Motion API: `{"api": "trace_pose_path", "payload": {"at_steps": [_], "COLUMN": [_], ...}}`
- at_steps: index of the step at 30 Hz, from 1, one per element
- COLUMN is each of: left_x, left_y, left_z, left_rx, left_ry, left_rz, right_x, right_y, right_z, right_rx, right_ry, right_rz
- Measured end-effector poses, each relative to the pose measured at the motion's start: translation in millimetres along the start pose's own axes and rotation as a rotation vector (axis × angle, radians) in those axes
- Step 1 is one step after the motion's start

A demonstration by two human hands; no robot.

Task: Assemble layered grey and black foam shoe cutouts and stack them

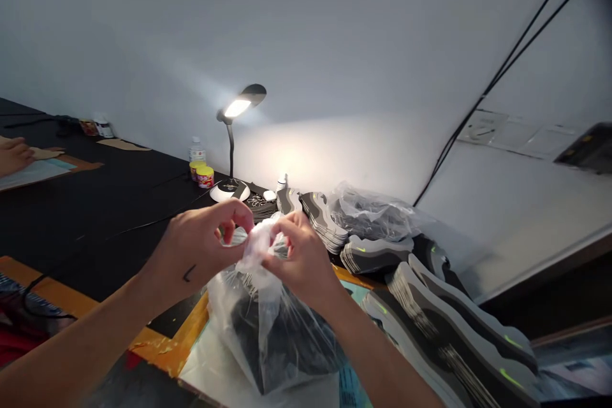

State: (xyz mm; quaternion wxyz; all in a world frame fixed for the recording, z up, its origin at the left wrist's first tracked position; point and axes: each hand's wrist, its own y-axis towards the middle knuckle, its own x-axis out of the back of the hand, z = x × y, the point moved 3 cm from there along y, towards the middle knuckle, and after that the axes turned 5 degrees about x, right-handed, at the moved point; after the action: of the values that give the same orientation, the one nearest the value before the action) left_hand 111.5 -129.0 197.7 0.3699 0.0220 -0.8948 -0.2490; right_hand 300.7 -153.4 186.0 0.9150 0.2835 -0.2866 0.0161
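A clear plastic bag (268,331) with dark, flat pieces inside stands on the work surface in front of me. Its gathered neck is pinched between my two hands. My left hand (203,239) grips the neck from the left with thumb and index finger. From the right, my right hand (301,255) pinches the same twisted plastic, its fingers curled. Whether the neck is knotted or only twisted I cannot tell. Beneath the bag lies a pale sheet (205,357) on an orange-edged board.
Stacks of grey and black shoe-upper pieces (430,306) lie to the right, with another filled plastic bag (373,213) behind. A lit desk lamp (232,146) and yellow-lidded cans (205,176) stand along the wall. Another person's hand (16,156) rests at far left.
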Motion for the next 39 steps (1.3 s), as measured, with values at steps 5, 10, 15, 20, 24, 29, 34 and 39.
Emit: {"api": "trace_pose_path", "payload": {"at_steps": [5,10,15,20,24,29,34,39], "left_x": [-5.5,-55.7,-56.8,-42.5,-57.1,-73.1,-74.0,-69.4], "left_y": [34.0,45.1,20.6,11.9,13.5,27.2,30.9,31.3], "left_z": [62.2,125.0,157.2,140.6,79.9,50.6,53.8,48.6], "left_rx": [0.239,0.181,0.191,0.072,-0.389,-0.718,-0.768,-0.714], "left_ry": [0.207,-0.115,-0.388,-0.360,-0.042,0.396,0.421,0.452], "left_rz": [-0.189,0.165,0.367,0.219,0.363,0.146,0.188,0.361], "right_x": [7.0,12.4,83.9,99.2,65.1,44.8,41.9,33.9], "right_y": [-19.0,-44.7,-91.9,-174.1,-225.2,-273.8,-306.3,-307.8], "right_z": [-41.3,-82.6,-105.1,-109.4,-101.3,-101.6,-108.9,-109.6], "right_rx": [-0.077,-0.308,-0.331,-0.485,-0.586,-0.567,-0.566,-0.348], "right_ry": [0.512,0.704,0.377,0.212,0.052,-0.085,-0.159,-0.380], "right_rz": [-0.083,-0.157,-0.532,-0.630,-0.477,-0.414,-0.447,-0.434]}}
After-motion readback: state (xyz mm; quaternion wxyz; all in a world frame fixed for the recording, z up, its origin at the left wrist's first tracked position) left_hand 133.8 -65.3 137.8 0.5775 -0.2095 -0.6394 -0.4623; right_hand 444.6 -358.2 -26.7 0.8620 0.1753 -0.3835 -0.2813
